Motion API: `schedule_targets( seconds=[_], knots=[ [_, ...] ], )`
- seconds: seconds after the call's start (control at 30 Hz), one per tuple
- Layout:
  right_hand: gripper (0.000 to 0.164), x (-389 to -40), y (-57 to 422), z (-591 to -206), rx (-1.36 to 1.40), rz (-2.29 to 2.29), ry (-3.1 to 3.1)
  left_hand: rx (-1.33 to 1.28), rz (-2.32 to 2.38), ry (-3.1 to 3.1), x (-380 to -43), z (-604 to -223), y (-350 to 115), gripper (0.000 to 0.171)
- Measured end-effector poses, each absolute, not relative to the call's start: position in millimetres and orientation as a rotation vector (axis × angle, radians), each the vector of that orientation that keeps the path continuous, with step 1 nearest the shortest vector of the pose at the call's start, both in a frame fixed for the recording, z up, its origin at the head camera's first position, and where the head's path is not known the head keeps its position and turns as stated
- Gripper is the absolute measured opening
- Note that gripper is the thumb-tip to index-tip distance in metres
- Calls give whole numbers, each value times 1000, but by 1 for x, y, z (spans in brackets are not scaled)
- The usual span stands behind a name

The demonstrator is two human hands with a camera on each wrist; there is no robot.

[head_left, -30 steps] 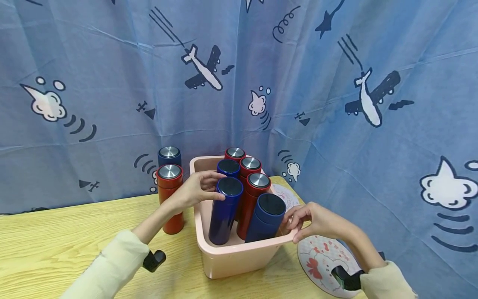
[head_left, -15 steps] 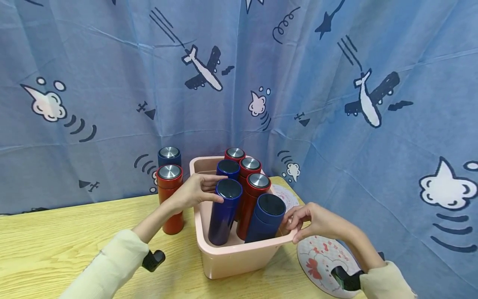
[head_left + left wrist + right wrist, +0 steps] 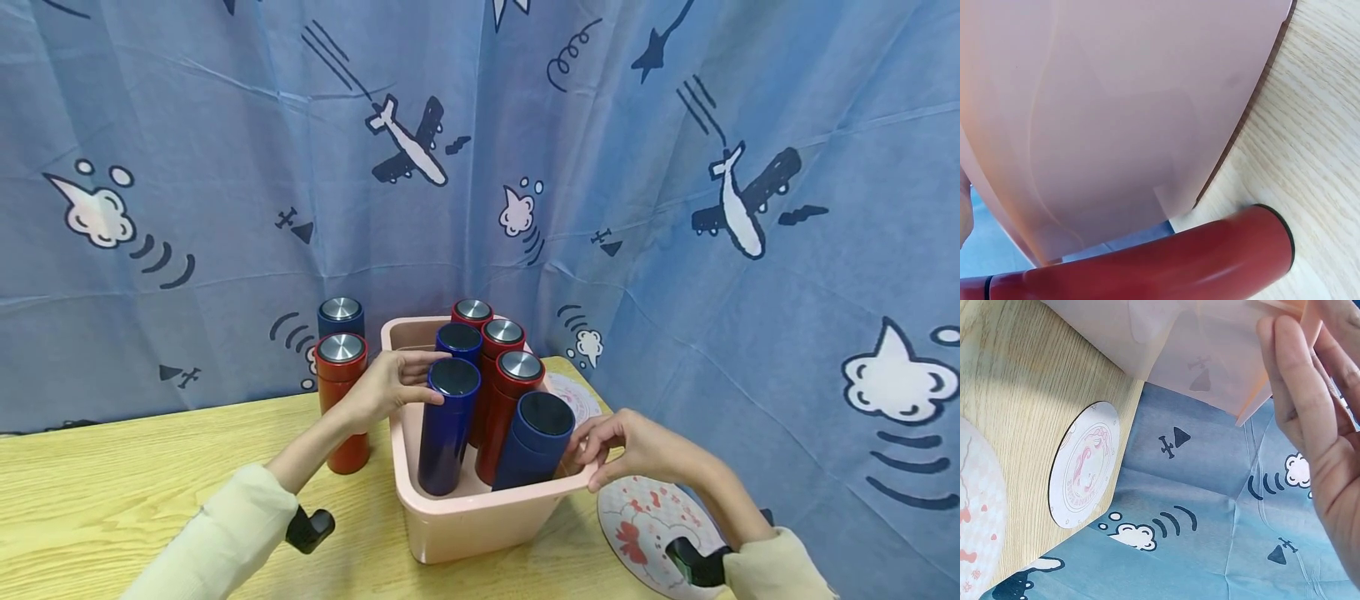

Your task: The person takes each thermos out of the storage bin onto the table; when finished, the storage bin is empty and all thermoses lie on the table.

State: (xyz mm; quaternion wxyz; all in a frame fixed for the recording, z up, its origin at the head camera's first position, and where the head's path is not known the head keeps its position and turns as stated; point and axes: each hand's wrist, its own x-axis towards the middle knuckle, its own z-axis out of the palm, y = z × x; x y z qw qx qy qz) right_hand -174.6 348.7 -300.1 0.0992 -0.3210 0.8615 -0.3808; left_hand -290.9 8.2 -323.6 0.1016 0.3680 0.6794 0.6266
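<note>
In the head view a pink plastic bin holds several thermos flasks with their lids up. My left hand grips a glossy blue thermos near its black lid, thumb in front and fingers behind; its base is inside the bin. At the bin's near right corner, my right hand pinches the rim. Beside that hand a matte blue thermos leans slightly. Further back stand another glossy blue thermos and red thermoses. The right wrist view shows my right hand's fingers at the bin's edge.
Left of the bin, a red thermos and a dark blue thermos stand on the wooden table. Round patterned mats lie to the right. A blue printed curtain hangs behind and along the right side.
The glossy blue thermos in my left hand has tipped slightly leftward at the top and stands more upright. My left hand shifted a little left with it. The right hand stays on the rim.
</note>
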Motion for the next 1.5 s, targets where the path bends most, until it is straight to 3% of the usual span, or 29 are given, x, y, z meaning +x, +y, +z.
schedule_targets(
  seconds=[0.87, 1.5],
  knots=[
    [15, -174, 349, -299, -932, -1122, 2548, 1015, 1869, 2019, -282, -322, 4, 53],
    [16, -174, 350, -301, -954, -1125, 2541, 1037, 1880, 2026, -268, -286, 1, 55]
  ],
)
